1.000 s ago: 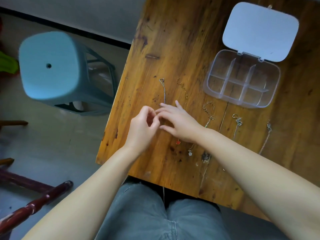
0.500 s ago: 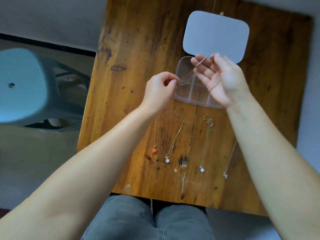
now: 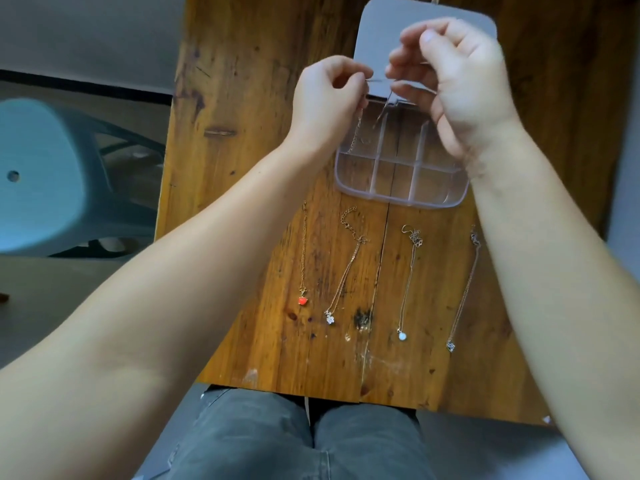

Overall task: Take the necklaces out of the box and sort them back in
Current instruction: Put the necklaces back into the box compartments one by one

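Observation:
A clear plastic box [image 3: 398, 199] with several compartments lies open on the wooden table, its lid [image 3: 381, 22] folded back. Both hands hover over its far left part. My left hand [image 3: 325, 98] and my right hand [image 3: 457, 81] pinch a thin silver necklace [image 3: 379, 112] stretched between them, and a loop of it hangs down over the box. Four more necklaces lie in a row in front of the box: one with a red pendant [image 3: 303, 301], one with a flower pendant [image 3: 329, 318], one with a white bead [image 3: 402, 336] and one with a silver charm [image 3: 450, 346].
The wooden table [image 3: 249, 168] is narrow, with its left edge close to my left forearm. A light blue plastic stool [image 3: 45, 181] stands on the floor to the left. My legs in grey trousers [image 3: 277, 441] sit under the near edge.
Both hands lifted a necklace from the left of the row and carried it up over the open box. The hands have since drawn closer together, and the view shifted down.

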The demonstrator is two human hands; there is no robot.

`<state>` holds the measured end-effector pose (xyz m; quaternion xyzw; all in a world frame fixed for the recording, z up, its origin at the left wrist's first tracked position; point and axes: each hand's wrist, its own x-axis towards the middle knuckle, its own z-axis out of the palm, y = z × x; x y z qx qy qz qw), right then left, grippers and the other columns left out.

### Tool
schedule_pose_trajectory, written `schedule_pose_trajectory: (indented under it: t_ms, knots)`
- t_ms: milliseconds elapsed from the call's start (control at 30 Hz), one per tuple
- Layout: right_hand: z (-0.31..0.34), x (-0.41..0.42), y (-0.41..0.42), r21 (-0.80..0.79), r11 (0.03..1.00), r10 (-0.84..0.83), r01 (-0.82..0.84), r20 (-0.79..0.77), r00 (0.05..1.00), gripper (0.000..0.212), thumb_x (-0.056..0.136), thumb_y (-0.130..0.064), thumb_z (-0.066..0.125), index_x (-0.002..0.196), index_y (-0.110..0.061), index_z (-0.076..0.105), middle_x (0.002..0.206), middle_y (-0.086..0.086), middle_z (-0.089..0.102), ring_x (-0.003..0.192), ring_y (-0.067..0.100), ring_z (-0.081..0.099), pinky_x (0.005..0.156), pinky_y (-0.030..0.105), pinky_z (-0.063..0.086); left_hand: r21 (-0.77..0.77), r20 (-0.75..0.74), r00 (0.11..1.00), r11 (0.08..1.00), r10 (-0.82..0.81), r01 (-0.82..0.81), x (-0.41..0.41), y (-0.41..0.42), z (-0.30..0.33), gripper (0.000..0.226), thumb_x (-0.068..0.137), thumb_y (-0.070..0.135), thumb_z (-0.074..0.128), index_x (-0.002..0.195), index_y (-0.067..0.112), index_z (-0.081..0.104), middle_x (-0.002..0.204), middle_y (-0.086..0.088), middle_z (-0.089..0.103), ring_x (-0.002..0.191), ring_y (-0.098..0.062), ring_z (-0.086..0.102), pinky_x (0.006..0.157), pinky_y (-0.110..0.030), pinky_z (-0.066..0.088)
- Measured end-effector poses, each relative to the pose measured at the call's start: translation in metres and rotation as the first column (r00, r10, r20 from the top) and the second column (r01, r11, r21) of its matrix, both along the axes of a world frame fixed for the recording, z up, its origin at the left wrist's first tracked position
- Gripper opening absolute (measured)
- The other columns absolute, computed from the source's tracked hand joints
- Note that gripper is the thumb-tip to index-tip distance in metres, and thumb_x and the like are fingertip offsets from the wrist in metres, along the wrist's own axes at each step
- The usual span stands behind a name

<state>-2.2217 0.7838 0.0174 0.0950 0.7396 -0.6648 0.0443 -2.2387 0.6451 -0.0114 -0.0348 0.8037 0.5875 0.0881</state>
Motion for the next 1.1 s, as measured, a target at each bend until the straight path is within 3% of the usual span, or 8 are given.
schedule_pose_trajectory:
  t_ms: [200, 333, 533, 667, 767, 900, 967, 1100]
  knots:
    - [0.010, -0.001, 0.000, 0.140, 0.988, 0.075, -0.069, -0.039, 0.996, 0.022, 0.098, -0.015, 0.037, 0.096, -0.018, 0.058, 0.091, 0.001, 0.066, 0.092, 0.014, 0.068, 0.082, 0.026, 0.056, -0.003, 0.002, 0.999, 0.999, -0.042, 0.042, -0.003, 0.001, 0.003, 0.019, 0.095, 0.008, 0.049, 0.103, 0.004, 0.066, 0.090, -0.011, 0.067, 0.077, -0.015, 0.065, 0.071, -0.022, 0.057]
    - [-0.011, -0.006, -0.004, 0.238, 0.956, 0.115, -0.171, 0.232, 0.966, 0.024, 0.098, -0.016, 0.039, 0.094, -0.020, 0.062, 0.090, -0.001, 0.071, 0.084, 0.008, 0.071, 0.081, 0.025, 0.057, -0.099, 0.090, 0.989, 0.987, -0.116, 0.125, -0.006, 0.000, -0.008, 0.021, 0.093, 0.008, 0.049, 0.101, 0.004, 0.068, 0.092, -0.013, 0.070, 0.077, -0.015, 0.067, 0.072, -0.024, 0.058]
    - [-0.047, -0.011, -0.010, 0.326, 0.889, 0.122, -0.322, 0.509, 0.852, 0.032, 0.100, -0.012, 0.034, 0.121, -0.012, 0.059, 0.114, 0.010, 0.067, 0.103, 0.019, 0.066, 0.090, 0.032, 0.055, -0.190, 0.197, 0.971, 0.967, -0.134, 0.172, -0.004, -0.007, -0.021, 0.028, 0.092, 0.004, 0.043, 0.109, 0.003, 0.065, 0.096, -0.014, 0.070, 0.077, -0.014, 0.070, 0.073, -0.029, 0.060]
    - [-0.045, -0.005, -0.010, 0.322, 0.924, 0.040, -0.207, 0.456, 0.889, 0.030, 0.100, -0.008, 0.034, 0.119, -0.009, 0.058, 0.114, 0.015, 0.067, 0.095, 0.020, 0.069, 0.073, 0.024, 0.059, -0.122, 0.188, 0.977, 0.985, -0.100, 0.125, 0.009, -0.023, -0.021, 0.023, 0.091, 0.006, 0.043, 0.092, 0.011, 0.065, 0.077, -0.004, 0.067, 0.066, -0.014, 0.069, 0.065, -0.032, 0.060]
    - [-0.044, 0.025, -0.023, 0.381, 0.887, 0.130, -0.261, 0.337, 0.932, 0.023, 0.096, -0.008, 0.041, 0.103, -0.018, 0.061, 0.096, 0.006, 0.070, 0.074, 0.008, 0.067, 0.055, 0.016, 0.053, -0.309, 0.170, 0.982, 0.942, -0.085, 0.135, 0.047, -0.047, -0.032, 0.012, 0.091, 0.016, 0.049, 0.086, 0.018, 0.059, 0.073, 0.003, 0.062, 0.068, -0.015, 0.063, 0.061, -0.030, 0.051]
    - [-0.067, 0.074, -0.063, 0.503, 0.643, 0.444, -0.578, 0.370, 0.816, 0.027, 0.094, -0.010, 0.046, 0.115, -0.016, 0.061, 0.106, 0.004, 0.065, 0.089, 0.013, 0.065, 0.076, 0.028, 0.053, -0.476, 0.260, 0.960, 0.852, -0.100, 0.218, 0.141, -0.080, -0.055, 0.011, 0.092, 0.029, 0.053, 0.085, 0.020, 0.051, 0.078, 0.004, 0.059, 0.072, -0.018, 0.057, 0.062, -0.033, 0.046]
    - [-0.083, 0.083, -0.077, 0.622, 0.514, 0.499, -0.591, 0.344, 0.796, 0.034, 0.094, -0.010, 0.046, 0.127, -0.014, 0.054, 0.123, 0.009, 0.055, 0.107, 0.024, 0.057, 0.086, 0.036, 0.049, -0.542, 0.257, 0.957, 0.800, -0.137, 0.259, 0.184, -0.087, -0.062, 0.013, 0.091, 0.033, 0.054, 0.090, 0.021, 0.051, 0.081, 0.005, 0.059, 0.076, -0.017, 0.056, 0.064, -0.033, 0.047]
    - [-0.103, 0.077, -0.090, 0.790, 0.320, 0.547, -0.523, 0.296, 0.783, 0.035, 0.092, -0.017, 0.056, 0.125, -0.012, 0.050, 0.122, 0.013, 0.051, 0.108, 0.029, 0.053, 0.078, 0.041, 0.050, -0.705, 0.263, 0.934, 0.612, -0.243, 0.358, 0.226, -0.083, -0.080, 0.033, 0.088, 0.040, 0.058, 0.111, 0.017, 0.053, 0.102, -0.002, 0.060, 0.093, -0.020, 0.055, 0.081, -0.035, 0.046]
